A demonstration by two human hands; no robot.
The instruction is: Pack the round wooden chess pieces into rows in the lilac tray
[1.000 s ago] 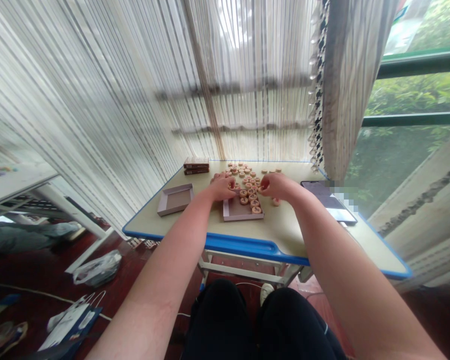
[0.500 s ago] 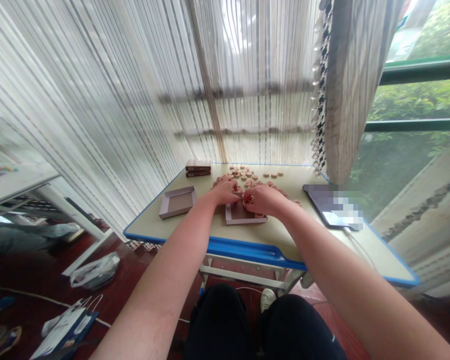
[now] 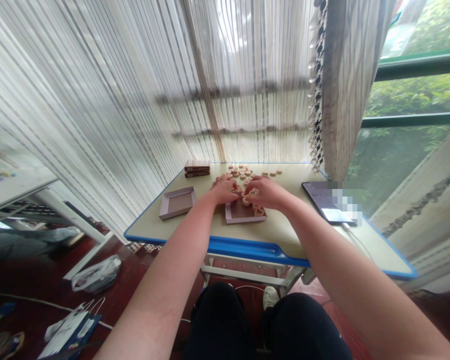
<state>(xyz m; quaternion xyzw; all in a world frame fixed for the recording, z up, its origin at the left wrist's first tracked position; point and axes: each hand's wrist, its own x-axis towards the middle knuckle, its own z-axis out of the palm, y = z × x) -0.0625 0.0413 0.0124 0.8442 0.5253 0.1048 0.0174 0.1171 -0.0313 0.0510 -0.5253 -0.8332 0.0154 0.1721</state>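
Round wooden Chinese chess pieces (image 3: pixel 242 175) lie in a loose cluster towards the back of the table. In front of them sits a shallow cardboard box tray (image 3: pixel 245 220), with a few pieces (image 3: pixel 259 212) in its right side. My left hand (image 3: pixel 224 190) is at the tray's back left corner, fingers apart, its thumb by the rim and some pieces beside its fingertips. Above the tray's back right part, my right hand (image 3: pixel 267 193) has its thumb and fingers curled around chess pieces (image 3: pixel 254 192). Its palm side is partly hidden.
A second shallow cardboard tray (image 3: pixel 177 204) lies left of my hands. Small stacked boxes (image 3: pixel 197 167) stand at the back left. On the right rests a dark tablet-like device (image 3: pixel 324 200) with a white cable. A string curtain (image 3: pixel 247 110) hangs behind the table (image 3: pixel 206 230).
My right hand has lifted slightly and its fingers have loosened, showing more pieces under and between them. The left hand has stayed nearly in place. The view has shifted slightly.
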